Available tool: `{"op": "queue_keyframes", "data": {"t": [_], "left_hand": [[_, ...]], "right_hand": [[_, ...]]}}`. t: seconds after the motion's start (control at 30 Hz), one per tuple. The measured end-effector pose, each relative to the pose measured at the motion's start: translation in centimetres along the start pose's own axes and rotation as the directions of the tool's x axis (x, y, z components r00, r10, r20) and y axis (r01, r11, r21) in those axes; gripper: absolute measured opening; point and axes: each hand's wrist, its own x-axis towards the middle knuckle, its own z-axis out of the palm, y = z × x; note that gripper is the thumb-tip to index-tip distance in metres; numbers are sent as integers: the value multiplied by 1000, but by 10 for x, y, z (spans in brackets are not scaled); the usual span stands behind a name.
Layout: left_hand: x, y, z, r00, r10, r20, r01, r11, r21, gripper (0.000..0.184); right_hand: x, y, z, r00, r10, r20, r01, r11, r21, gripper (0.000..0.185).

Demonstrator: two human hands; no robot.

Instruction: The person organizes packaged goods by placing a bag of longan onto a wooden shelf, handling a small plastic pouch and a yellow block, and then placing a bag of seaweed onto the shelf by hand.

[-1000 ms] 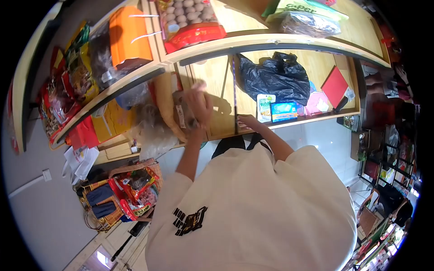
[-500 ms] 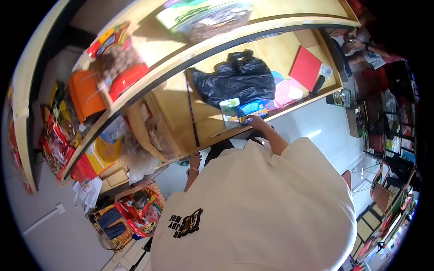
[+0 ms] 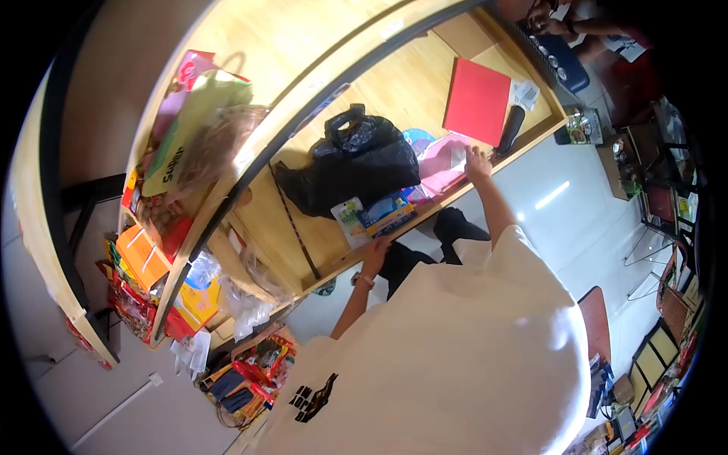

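A wooden drawer (image 3: 523, 144) stands pulled out in front of me. My left hand (image 3: 374, 252), with a band at the wrist, is closed on its front edge, below a blue box (image 3: 390, 217) and a white-green packet (image 3: 349, 221). Farther right, my right hand (image 3: 477, 164) has its fingers curled over the same edge, beside a pink packet (image 3: 443, 165); part of its grip is hidden. Inside the drawer lie a black plastic bag (image 3: 353, 171), a red booklet (image 3: 477, 102), a black elongated object (image 3: 512, 129) and a thin dark rod (image 3: 296, 225).
Above the drawer is a wooden counter (image 3: 303, 45) with bagged goods (image 3: 186, 144) on its left. A basket of packets (image 3: 243, 375) stands on the floor at lower left. Another person's hand (image 3: 547, 24) shows at upper right; a brown seat (image 3: 595, 322) is at right.
My right hand has left the blue box and moved right along the drawer edge. My left hand has risen to the front edge. The view has shifted and turned.
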Motion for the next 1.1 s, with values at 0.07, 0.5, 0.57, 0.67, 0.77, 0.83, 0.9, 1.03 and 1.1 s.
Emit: {"op": "queue_keyframes", "data": {"t": [0.07,0.5,0.57,0.67,0.77,0.83,0.9,1.03,1.1], "left_hand": [[-4,8,29,1000,-6,17,9,980,-199,28],[-51,29,66,1000,-6,-17,8,988,151,26],[-48,72,46,975,26,-222,-53,992,-117,23],[-48,142,14,897,126,-424,-281,902,-327,24],[-83,215,-14,798,177,-577,-428,840,-334,25],[-100,233,-30,704,207,-679,-558,753,-349,25],[-117,233,-38,661,177,-729,-551,774,-312,24],[-150,219,-58,560,128,-819,-554,793,-255,16],[-167,212,-69,405,71,-912,-618,756,-216,18]], "right_hand": [[11,6,6,999,-26,-24,23,993,-115,32],[20,-14,-7,871,-306,-385,459,787,413,27],[-11,-62,-93,965,-249,80,97,628,772,30],[-51,-118,-166,873,-446,198,-21,372,928,28],[-94,-166,-214,754,-600,266,-189,190,963,25],[-111,-193,-230,655,-704,276,-210,182,961,25],[-126,-216,-250,559,-792,246,-163,186,969,23],[-151,-267,-276,357,-929,93,-13,95,995,19],[-165,-292,-285,311,-945,102,17,112,994,15]]}}
